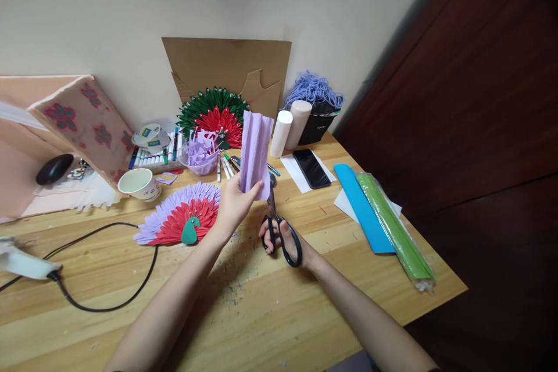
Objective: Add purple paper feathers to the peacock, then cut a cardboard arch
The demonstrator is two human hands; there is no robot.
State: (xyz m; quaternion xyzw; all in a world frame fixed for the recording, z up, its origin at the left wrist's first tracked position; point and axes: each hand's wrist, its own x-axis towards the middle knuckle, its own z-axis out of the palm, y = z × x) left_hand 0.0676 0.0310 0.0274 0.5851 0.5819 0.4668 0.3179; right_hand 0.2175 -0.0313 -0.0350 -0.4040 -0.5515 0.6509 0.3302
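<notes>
Left hand (234, 202): fingers gripping purple paper (254, 154), left of the phone (311, 168). Right hand (289, 239): fingers looped in scissors (272, 208), nearer than the phone. Paper should be held taut, blades clear of fingers.

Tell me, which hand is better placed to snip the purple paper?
Probably the right hand: it holds the scissors by the handles, near the lower end of the purple paper. The left hand is busy gripping that paper.

Your crepe paper (255, 154) was lilac, your scissors (271, 204) black-handled, your nearer peacock (181, 216) lilac, red and green, the farther peacock (211, 116) dark green and red.
</notes>
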